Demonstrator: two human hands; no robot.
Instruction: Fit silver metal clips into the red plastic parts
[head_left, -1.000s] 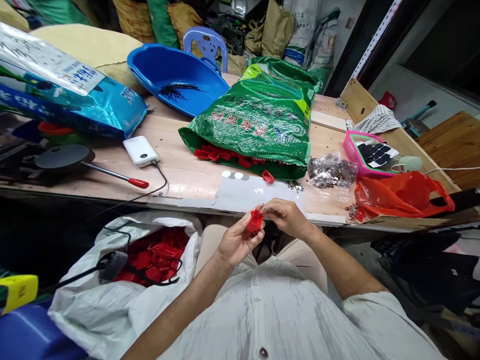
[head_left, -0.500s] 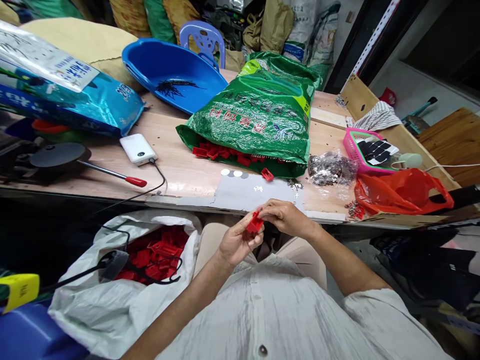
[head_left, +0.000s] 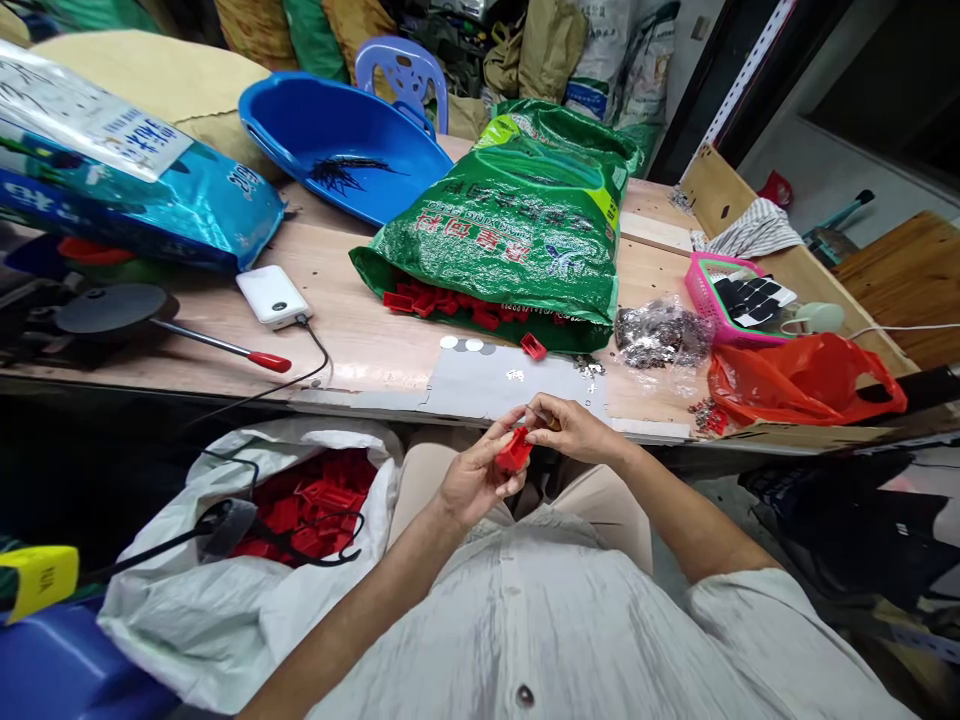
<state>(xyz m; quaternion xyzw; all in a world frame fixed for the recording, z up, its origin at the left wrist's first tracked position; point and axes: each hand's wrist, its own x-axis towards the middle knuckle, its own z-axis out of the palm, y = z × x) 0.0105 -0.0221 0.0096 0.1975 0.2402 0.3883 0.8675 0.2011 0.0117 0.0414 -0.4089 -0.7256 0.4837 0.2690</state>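
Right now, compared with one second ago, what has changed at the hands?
The red piece has tilted a little and sits slightly lower between the left hand and the right hand. Neither hand let go. The green bag and blue basin stayed in place; only the view shifted slightly.

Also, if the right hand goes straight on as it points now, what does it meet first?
The right hand would meet the red plastic part in the left hand first, though depth is unclear.
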